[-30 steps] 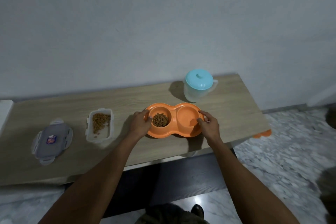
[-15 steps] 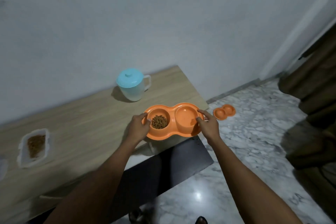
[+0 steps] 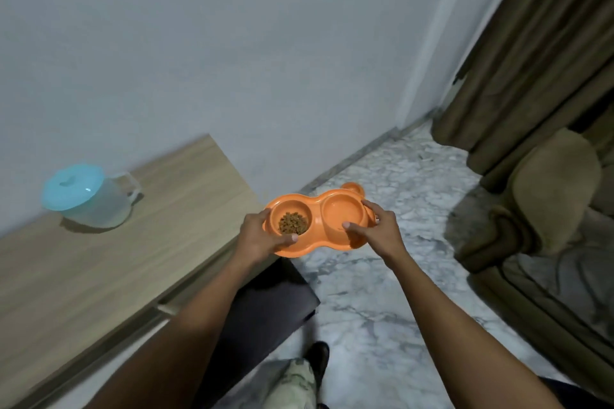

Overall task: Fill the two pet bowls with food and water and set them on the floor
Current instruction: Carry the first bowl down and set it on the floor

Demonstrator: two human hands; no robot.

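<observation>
An orange double pet bowl [image 3: 319,226] is held in the air past the table's right end, over the marble floor. Its left cup holds brown kibble [image 3: 292,222]; whether its right cup [image 3: 342,213] holds water I cannot tell. My left hand [image 3: 260,237] grips the bowl's left end, thumb on the rim. My right hand [image 3: 377,231] grips its right end. A second orange bowl [image 3: 354,188] lies on the floor behind, mostly hidden.
The wooden table [image 3: 139,242] runs along the wall at left, with a clear jug with a blue lid [image 3: 88,197] on it. A brown armchair [image 3: 545,209] and curtains [image 3: 531,53] stand at right. Marble floor [image 3: 382,309] lies between; my shoe [image 3: 317,359] shows below.
Both hands have lifted the orange bowl off the table and carried it right, beyond the table's end over the floor. The view has swung right; the kibble box is out of view.
</observation>
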